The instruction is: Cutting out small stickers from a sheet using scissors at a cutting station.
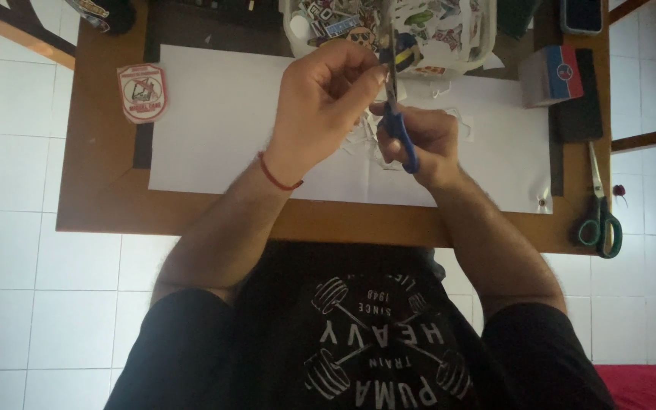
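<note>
Black T-shirt fabric (pixel 358 334) with a pale printed design fills the bottom of the view, nearest the camera, and two bare forearms reach up from it over a brown wooden worktop (pixel 100 190). On the left wrist sits a thin red string bracelet (pixel 276 176). Raised above the worktop, the left hand (pixel 324 99) has its fingers (pixel 366 72) curled and pinched on something small near the blades; that piece is hidden, so what it is cannot be told. Beside it, the right hand (pixel 419 137) grips blue-handled scissors (pixel 396 114), fingers threaded through the plastic loops, the metal blades pointing away and looking nearly shut. These scissors seem light and rigid, best held by the smooth loops and never by the sharp blades. Under both hands lies a large white paper sheet (pixel 214 129), flat and matte, with thin curled paper scraps (pixel 358 140) scattered on it. Beyond the hands stands a clear plastic tub (pixel 480 53) heaped with colourful cut-out stickers. One shield-shaped red-and-white sticker (pixel 143 93) lies on the worktop to the left. Green-handled scissors (pixel 600 212) rest near the right edge, well apart from the hands. White floor tiles (pixel 24 288) surround the worktop.
</note>
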